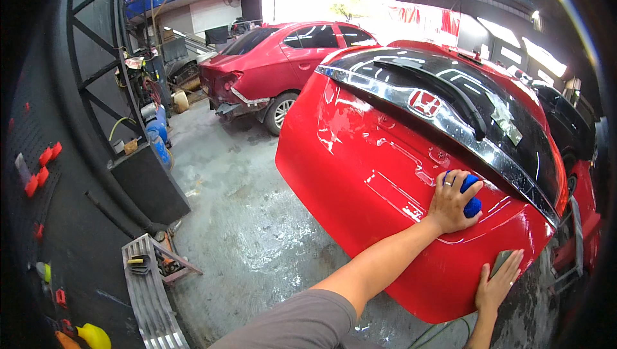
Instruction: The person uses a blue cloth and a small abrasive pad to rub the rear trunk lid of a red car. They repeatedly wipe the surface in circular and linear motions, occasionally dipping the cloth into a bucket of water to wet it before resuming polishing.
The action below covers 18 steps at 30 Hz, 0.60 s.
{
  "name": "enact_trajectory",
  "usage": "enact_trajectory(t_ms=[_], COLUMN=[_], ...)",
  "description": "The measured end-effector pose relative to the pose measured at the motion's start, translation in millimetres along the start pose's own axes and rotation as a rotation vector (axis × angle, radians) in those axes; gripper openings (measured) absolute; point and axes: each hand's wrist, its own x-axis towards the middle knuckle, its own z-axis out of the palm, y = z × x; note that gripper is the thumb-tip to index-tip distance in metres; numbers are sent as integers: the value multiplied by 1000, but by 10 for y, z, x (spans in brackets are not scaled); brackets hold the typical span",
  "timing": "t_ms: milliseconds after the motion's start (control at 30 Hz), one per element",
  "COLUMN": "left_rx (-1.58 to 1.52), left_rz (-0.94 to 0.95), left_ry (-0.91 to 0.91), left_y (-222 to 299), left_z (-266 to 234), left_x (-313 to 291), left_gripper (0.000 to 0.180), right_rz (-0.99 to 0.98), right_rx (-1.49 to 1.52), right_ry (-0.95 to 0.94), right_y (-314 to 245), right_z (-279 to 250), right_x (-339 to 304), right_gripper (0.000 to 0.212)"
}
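A red car tailgate [360, 220] fills the middle and right, its paint glossy and wet-looking in places. My left hand [453, 204] grips a bright blue sponge [473, 206] against the panel, just below the chrome trim strip [379, 89]. The fingers curl over the sponge and partly hide it. Lower down, near the tailgate's right corner, my right hand [499, 283] lies flat on the paint. Between its thumb and fingers shows a thin grey-green sanding pad [500, 263], mostly covered by the hand.
Another red car [289, 60] with its rear bumper off stands behind, to the left. A grey slatted bench [151, 291] and a black box-shaped stand [151, 182] line the left wall. The concrete floor [250, 220] is wet. A hose [443, 330] lies below the tailgate.
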Motion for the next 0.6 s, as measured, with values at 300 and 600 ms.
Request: enact_trajectory(t_ms=[300,600], left_rx=[161,167], left_rz=[-25,-126], left_ry=[-205,-382], left_y=[-62,304], left_z=[-30,-349], left_x=[-113,-184], left_gripper=[80,93], right_rz=[32,-19], right_rx=[63,224], right_ry=[-96,1], right_y=[-136,-68], right_z=[-243,-286], right_x=[-69,-143], right_gripper=[96,80])
